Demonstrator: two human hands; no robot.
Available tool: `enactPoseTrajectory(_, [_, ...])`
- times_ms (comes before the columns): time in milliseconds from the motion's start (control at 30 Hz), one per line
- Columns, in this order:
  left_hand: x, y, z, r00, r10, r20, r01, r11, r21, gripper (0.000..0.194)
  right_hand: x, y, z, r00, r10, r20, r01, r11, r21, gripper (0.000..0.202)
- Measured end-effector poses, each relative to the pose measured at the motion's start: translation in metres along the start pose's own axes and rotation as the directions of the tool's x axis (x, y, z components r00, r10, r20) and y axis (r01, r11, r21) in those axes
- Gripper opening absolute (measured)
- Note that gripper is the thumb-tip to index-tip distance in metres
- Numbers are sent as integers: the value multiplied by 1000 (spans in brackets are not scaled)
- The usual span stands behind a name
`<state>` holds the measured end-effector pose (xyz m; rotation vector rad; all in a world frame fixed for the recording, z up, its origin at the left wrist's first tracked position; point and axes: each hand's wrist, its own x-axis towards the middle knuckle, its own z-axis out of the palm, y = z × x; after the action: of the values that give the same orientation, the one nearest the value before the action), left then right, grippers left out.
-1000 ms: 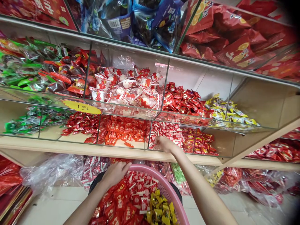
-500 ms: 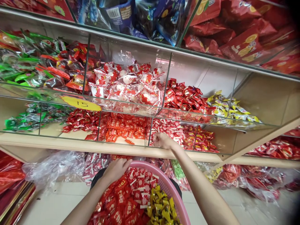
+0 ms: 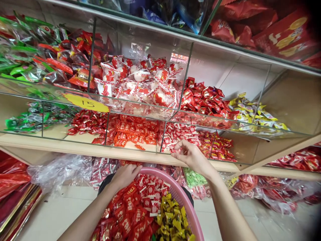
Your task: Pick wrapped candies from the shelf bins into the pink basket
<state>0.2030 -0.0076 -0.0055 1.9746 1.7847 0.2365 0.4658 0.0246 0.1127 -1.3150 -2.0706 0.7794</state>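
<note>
A pink plastic basket stands in front of me, filled with wrapped candies. Red packets lie on its left side, red-and-white sweets at the back and yellow sweets on the right. My left hand is closed over the basket's far left rim. At the front edge of the lower shelf, my right hand is beside a bin of small red-and-white candies. Its fingers are curled, with a gap between thumb and forefinger; no candy clearly shows in them.
Glass dividers split the wooden shelf into bins of candy. A yellow tag reading 15 hangs at the upper row. Under the shelf are plastic bags and a green package. Rolled sheets stand at left.
My right hand has drawn slightly right, and its thumb and forefinger now show apart. My left hand stays on the basket rim. The view has shifted a little.
</note>
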Motion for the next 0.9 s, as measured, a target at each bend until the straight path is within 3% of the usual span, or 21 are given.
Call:
enactPoseTrajectory(100, [1,0,2,1000,1,15,-1,1000,-4,67,-27,-12,24,996,17,93,-21,999,42,20])
enactPoseTrajectory(167, [2,0,3,1000,6,10,-6,1000,8,68,-37,-13,48,986,27,167,-24,1000,-16,17])
enactPoseTrajectory(300, [1,0,4,1000,24,-9,-24,999,24,67,-41,-3,91,979,-9,203,45,985,-170,14])
enactPoseTrajectory(400, [0,-1,3,1000,17,-12,-16,1000,23,67,-42,4,108,970,-24,242,78,974,-214,15])
enactPoseTrajectory(667, [2,-2,5,1000,21,-22,-20,1000,22,64,-49,10,127,962,-13,274,85,963,-255,18])
enactPoseTrajectory(800, [1,-2,5,1000,19,-24,-18,999,28,65,-47,13,118,976,-35,213,74,981,-178,17])
enactPoseTrajectory(900, [1,-2,4,1000,20,-23,-20,1000,22,65,-44,18,106,988,18,153,3,991,-136,16])
